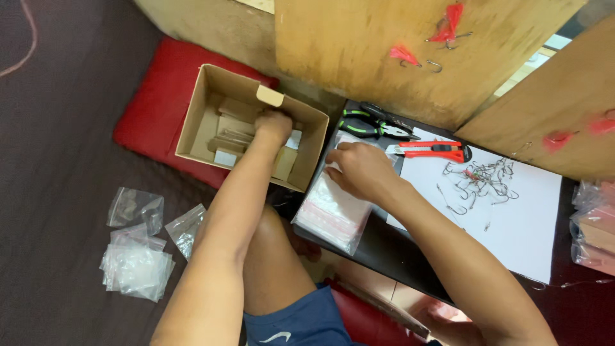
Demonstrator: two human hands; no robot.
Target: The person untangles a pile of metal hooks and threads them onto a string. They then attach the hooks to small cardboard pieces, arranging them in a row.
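Head view, near to far. Nearest: small clear bags (136, 261) scattered on the dark floor at left, loose, well apart from both hands. Leave them; they slide and cling.

Right hand (360, 168) lies flat on the stack of clear zip bags (333, 208), which sits on the near-left corner of the low black table (384, 247). Fingers are together, curled at the top edge of the stack and pressing it, not clamped round anything I can see. Judgement: peel one bag with the fingertips from the edge and keep the palm on the rest, or the whole stack fans out.

Left hand (273, 125) is down inside the open cardboard box (250, 125) on the red cushion (160, 109), fingers bunched over the pale packets (234, 131) stacked there. I can't tell whether it has one pinched; the knuckles hide the tips. Take a single packet and lift it straight up, clear of the box flap.

Further out: white sheet (512, 218) with a tangle of bare fish hooks (480, 182). Keep the forearm off them. Red utility knife (432, 150) and green-handled pliers (371, 123) lie just beyond the bag stack. Wooden boards (384, 45) at the back carry hooks with red feathers (448, 25).
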